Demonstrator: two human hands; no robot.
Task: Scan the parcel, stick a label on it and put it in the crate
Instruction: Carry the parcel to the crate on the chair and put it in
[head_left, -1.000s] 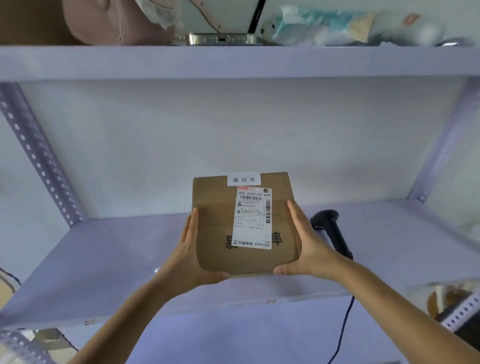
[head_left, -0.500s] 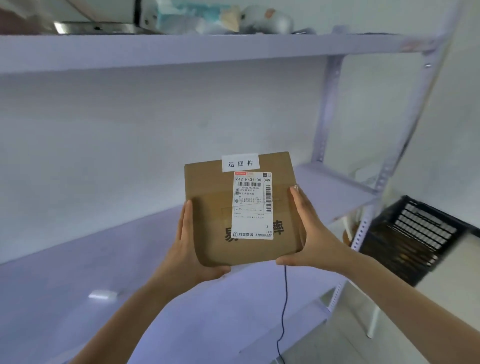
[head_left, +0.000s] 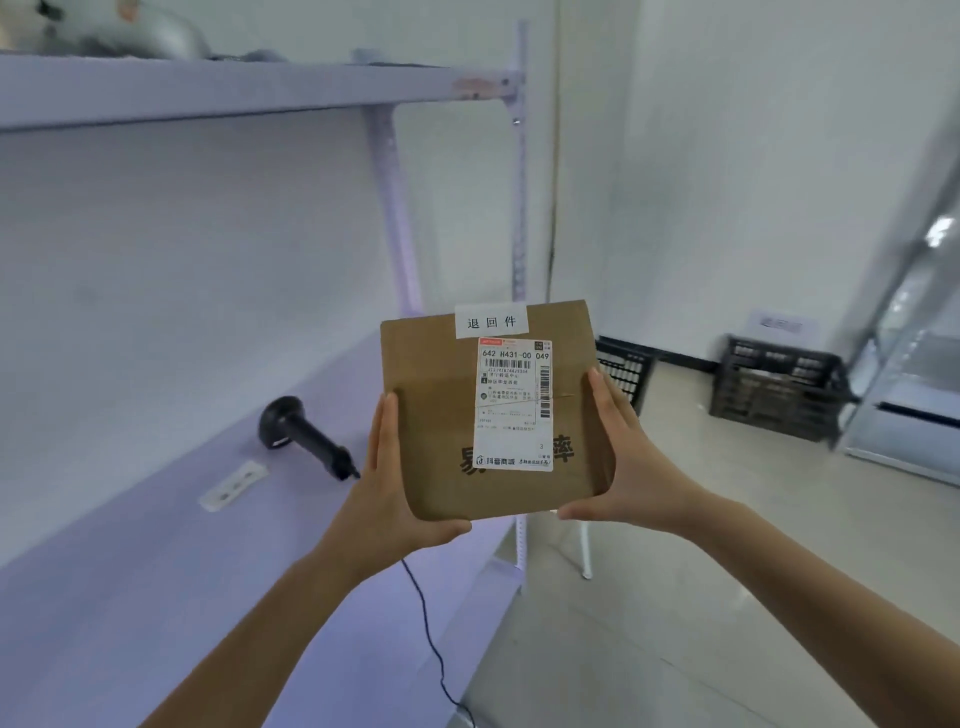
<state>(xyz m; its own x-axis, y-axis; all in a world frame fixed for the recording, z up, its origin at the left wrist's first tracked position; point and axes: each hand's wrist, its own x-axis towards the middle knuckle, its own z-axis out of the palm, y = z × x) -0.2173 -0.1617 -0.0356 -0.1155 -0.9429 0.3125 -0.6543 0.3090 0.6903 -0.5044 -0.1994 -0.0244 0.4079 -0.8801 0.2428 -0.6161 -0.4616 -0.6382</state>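
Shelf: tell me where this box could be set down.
Bare shelf nearest the camera, below the white strip, is free. The scanner and its cable crowd the part beside the hands.

The parcel (head_left: 441, 415) carries a white strip (head_left: 492, 322) reading "退回件", above the fingertips. Between the fingers (head_left: 605, 387), its shipping label (head_left: 513, 405) reads "642 H431-00 049" and "抖音商城".

A pale shelf (head_left: 156, 571) bears a black scanner (head_left: 306, 436) beside a white strip (head_left: 234, 486).

Parcel (head_left: 441, 415)-hidden crate (head_left: 623, 371), partly
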